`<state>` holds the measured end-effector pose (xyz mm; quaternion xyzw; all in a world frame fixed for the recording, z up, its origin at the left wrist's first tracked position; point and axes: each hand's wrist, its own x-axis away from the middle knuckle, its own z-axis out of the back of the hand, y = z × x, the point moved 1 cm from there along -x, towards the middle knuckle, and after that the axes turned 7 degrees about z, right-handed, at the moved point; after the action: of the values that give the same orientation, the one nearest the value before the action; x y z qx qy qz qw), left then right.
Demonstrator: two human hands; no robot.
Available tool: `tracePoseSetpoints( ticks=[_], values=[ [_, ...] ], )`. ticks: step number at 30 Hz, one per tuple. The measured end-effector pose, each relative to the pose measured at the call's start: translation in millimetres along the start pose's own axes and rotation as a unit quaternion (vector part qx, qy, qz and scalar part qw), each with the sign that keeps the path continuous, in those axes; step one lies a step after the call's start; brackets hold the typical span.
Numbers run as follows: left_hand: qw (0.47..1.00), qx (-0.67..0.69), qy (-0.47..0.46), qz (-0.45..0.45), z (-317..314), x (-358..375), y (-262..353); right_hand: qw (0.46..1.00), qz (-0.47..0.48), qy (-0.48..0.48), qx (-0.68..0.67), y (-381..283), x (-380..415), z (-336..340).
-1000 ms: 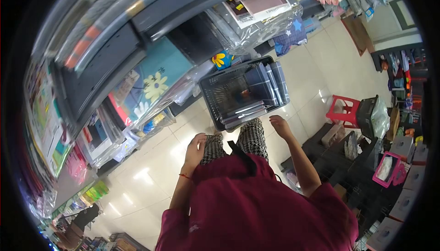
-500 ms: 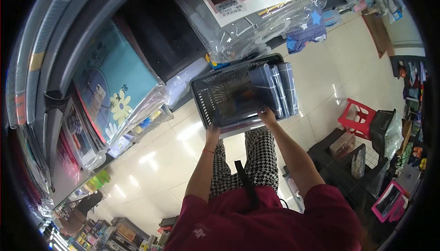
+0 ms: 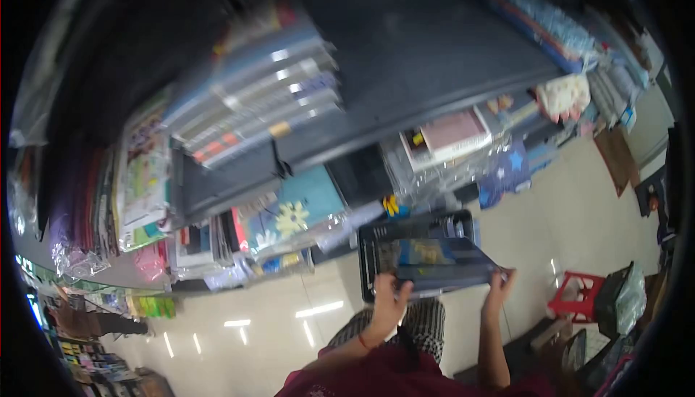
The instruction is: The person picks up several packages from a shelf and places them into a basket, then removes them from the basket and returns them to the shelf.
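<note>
A dark flat packaged item is held between both hands over a black plastic basket. My left hand grips its left near corner, fingers bent over the edge. At its right end my right hand is closed on the edge. Inside the basket, beyond the item, lies a blue package with a yellowish picture. The held item hides much of the basket, and motion blurs the view.
Dark shelving spans the top, with a stack of wrapped packages on it. A teal package with flowers lies on the lower shelf. A red stool stands on the tiled floor at right, beside shelves.
The view has tilted up, showing the upper shelf. Both hands now hold a dark flat item above the basket; before, they were at its near edge. A blue picture package now shows.
</note>
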<state>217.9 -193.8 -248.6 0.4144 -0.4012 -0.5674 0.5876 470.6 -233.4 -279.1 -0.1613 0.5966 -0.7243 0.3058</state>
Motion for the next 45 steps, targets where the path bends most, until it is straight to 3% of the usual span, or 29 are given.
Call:
tracePoseSetpoints(
  ticks=[1, 2, 4, 5, 7, 9, 13, 16, 17, 18, 20, 21, 23, 26, 29, 39, 45],
  values=[
    [0.999, 0.039, -0.005, -0.03, 3.9, 2.3, 30.5, 0.999, -0.018, 0.01, -0.024, -54.2, -0.3, 11.9],
    [0.995, 0.077, -0.017, -0.064, 7.8, 5.0, 53.8, 0.999, 0.028, 0.025, 0.016, -78.2, -2.0, 30.7],
    [0.983, 0.127, -0.048, -0.126, 25.2, 9.0, 95.8, 0.995, 0.054, 0.084, -0.03, -151.7, 3.9, 49.2],
    [0.966, 0.214, -0.065, -0.13, 32.9, 10.4, 111.9, 0.985, 0.12, 0.113, -0.06, -167.6, 5.6, 58.5],
    [0.944, 0.257, -0.077, -0.192, 62.5, 8.3, 146.3, 0.963, 0.202, 0.144, -0.103, -220.4, 24.0, 65.9],
    [0.936, 0.181, -0.064, -0.295, 103.8, 7.5, 179.2, 0.93, 0.249, 0.199, -0.183, -262.5, 45.7, 56.6],
    [0.889, 0.126, 0.021, -0.44, 177.1, 1.8, 202.5, 0.873, 0.298, 0.156, -0.352, -312.9, 70.1, 17.5],
    [0.842, 0.123, 0.126, -0.509, 226.7, -28.2, 209.4, 0.861, 0.326, 0.094, -0.378, -331.3, 56.2, -39.3],
    [0.872, 0.056, 0.143, -0.465, 247.8, -35.0, 218.1, 0.863, 0.333, 0.069, -0.373, -346.7, 49.0, -63.4],
    [0.863, 0.008, 0.165, -0.477, 264.0, -50.0, 222.9, 0.876, 0.318, 0.061, -0.358, -356.0, 42.5, -89.7],
    [0.889, 0.083, 0.183, -0.412, 279.1, -76.0, 230.2, 0.879, 0.466, 0.056, -0.087, -392.8, 33.5, -135.7],
    [0.902, 0.03, 0.212, -0.375, 291.9, -92.7, 230.6, 0.873, 0.434, -0.064, -0.212, -395.1, 19.3, -162.2],
    [0.925, -0.085, 0.233, -0.288, 314.1, -124.9, 229.5, 0.859, 0.448, -0.151, -0.195, -392.4, -2.8, -212.3],
    [0.879, -0.145, 0.286, -0.353, 327.9, -169.9, 220.8, 0.856, 0.486, -0.123, -0.124, -405.1, -20.6, -255.7],
    [0.866, -0.157, 0.301, -0.367, 334.8, -203.4, 215.1, 0.86, 0.489, -0.118, -0.081, -415.3, -33.1, -279.8],
    [0.907, -0.024, 0.293, -0.301, 317.3, -243.9, 212.1, 0.853, 0.509, -0.09, -0.076, -398.9, -59.4, -329.8],
    [0.885, -0.049, 0.315, -0.341, 315.7, -249.2, 207.0, 0.842, 0.53, -0.078, -0.062, -397.5, -66.4, -334.4]
  ],
)
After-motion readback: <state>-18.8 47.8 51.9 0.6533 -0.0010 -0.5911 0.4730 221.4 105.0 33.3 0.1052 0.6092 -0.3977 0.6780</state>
